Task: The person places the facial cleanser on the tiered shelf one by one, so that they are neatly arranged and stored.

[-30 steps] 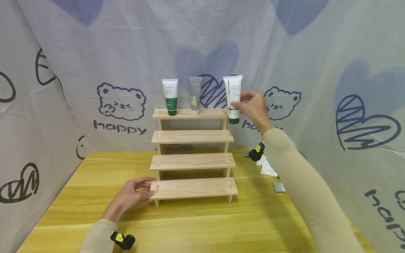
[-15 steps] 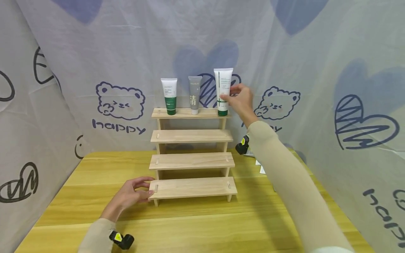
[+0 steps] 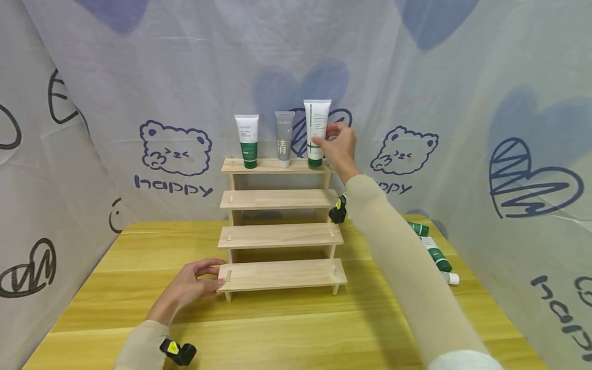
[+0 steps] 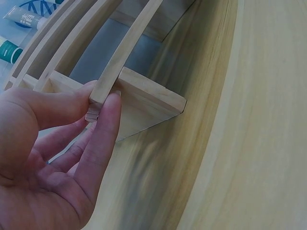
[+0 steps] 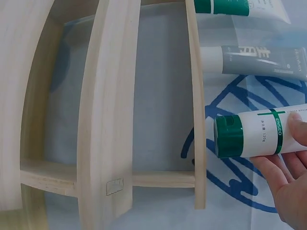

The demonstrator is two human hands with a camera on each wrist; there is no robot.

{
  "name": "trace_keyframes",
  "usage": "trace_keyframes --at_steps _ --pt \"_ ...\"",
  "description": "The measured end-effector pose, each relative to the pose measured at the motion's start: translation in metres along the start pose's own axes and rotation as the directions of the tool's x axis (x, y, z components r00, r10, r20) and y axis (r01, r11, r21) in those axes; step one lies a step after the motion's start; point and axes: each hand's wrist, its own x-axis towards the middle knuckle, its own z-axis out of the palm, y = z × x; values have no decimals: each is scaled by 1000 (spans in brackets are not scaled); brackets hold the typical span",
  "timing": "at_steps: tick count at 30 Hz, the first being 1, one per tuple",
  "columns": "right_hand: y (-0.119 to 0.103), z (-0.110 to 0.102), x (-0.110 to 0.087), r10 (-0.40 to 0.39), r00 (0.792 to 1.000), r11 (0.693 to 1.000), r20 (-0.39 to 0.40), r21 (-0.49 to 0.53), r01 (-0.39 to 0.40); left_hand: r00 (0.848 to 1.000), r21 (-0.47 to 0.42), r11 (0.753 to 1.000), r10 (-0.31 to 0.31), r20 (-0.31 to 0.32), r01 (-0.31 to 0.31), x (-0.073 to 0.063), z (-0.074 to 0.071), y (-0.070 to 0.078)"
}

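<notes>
A four-step wooden display rack (image 3: 282, 275) stands on the table. My left hand (image 3: 196, 281) pinches the left end of its lowest board, thumb on top and fingers beneath, as the left wrist view (image 4: 57, 143) shows. My right hand (image 3: 339, 146) holds a white squeeze tube (image 3: 317, 126) upright by its side, green cap down, over the right part of the top board. A narrow gap shows between cap and board in the right wrist view (image 5: 230, 136). On that board stand a white-and-green tube (image 3: 248, 144) at the left and a grey tube (image 3: 284, 139) in the middle.
Several more tubes (image 3: 437, 254) lie on the table at the right, partly hidden by my right forearm. A printed curtain (image 3: 185, 77) hangs close behind the rack and along both sides. The three lower boards carry no tubes.
My right hand has carried the white tube leftward, from beside the rack's right end to over the top board beside the grey tube. My left hand has stayed on the lowest board.
</notes>
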Motion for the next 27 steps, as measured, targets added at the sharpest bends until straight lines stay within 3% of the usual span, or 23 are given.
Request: trace_keyframes --at_steps 27 --pt "10 9 2 62 998 998 13 24 -62 1000 -5 1000 9 7 -9 0 -1 -1"
